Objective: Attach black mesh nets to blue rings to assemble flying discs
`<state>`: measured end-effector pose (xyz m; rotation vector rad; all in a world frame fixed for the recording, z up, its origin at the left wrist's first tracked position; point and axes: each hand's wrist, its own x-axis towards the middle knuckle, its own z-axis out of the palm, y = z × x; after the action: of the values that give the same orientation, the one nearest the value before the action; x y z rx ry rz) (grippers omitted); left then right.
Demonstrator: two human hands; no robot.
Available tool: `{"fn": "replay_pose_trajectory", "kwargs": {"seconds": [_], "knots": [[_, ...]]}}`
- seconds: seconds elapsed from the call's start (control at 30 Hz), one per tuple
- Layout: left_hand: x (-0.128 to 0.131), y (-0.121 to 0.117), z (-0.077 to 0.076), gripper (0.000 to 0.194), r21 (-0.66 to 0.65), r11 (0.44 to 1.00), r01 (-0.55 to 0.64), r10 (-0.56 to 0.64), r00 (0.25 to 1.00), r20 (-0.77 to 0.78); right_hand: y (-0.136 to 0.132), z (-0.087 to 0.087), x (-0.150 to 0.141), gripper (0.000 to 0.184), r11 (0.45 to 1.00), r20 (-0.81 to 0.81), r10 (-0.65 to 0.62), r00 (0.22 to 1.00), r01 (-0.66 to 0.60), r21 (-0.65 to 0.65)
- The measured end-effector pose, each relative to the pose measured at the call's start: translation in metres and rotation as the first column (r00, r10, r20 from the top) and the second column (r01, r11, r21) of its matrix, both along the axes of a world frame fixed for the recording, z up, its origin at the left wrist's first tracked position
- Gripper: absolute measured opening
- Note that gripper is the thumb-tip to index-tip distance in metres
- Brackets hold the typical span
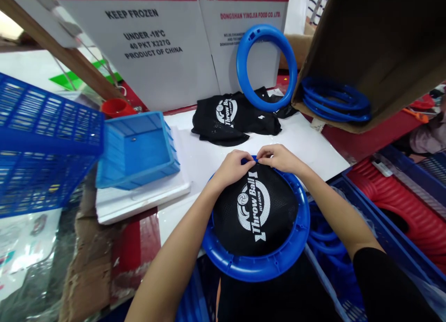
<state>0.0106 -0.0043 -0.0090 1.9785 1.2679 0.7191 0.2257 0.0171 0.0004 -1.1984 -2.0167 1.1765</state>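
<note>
A blue plastic ring point(234, 264) rests at the table's near edge, tilted toward me. Across its opening lies a black mesh net point(278, 210) printed "Throw Ball" in white. At the ring's far rim, my left hand point(234, 167) pinches the net's edge between thumb and fingers. My right hand point(280, 157) does the same just beside it, with the fingertips almost meeting. Exactly how the edge sits on the rim there is hidden by the fingers. Beyond my hands is a pile of black printed nets point(212, 120).
Another blue ring point(243, 64) leans against a white carton point(156, 75). An open cardboard box point(369, 38) at right holds several blue rings point(336, 101). At left are a light-blue tray point(139, 147) and a blue crate point(45, 141). Red rings point(393, 196) fill a bin at right.
</note>
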Motion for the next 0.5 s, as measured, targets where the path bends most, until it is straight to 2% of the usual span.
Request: {"fn": "replay_pose_trajectory", "kwargs": {"seconds": [0.27,0.5], "knots": [[0.0011,0.0004,-0.0002,0.015,0.016,1.000,-0.012,0.012,0.999,-0.031,-0.0035,-0.0092,0.0002,0.012,0.997,-0.070,-0.063,0.996,0.065,0.034],[0.0044,0.0017,-0.0024,0.013,0.054,0.998,-0.026,0.030,0.997,-0.076,-0.0101,-0.0078,-0.0026,0.007,0.987,-0.035,-0.103,0.994,0.106,0.121]]}}
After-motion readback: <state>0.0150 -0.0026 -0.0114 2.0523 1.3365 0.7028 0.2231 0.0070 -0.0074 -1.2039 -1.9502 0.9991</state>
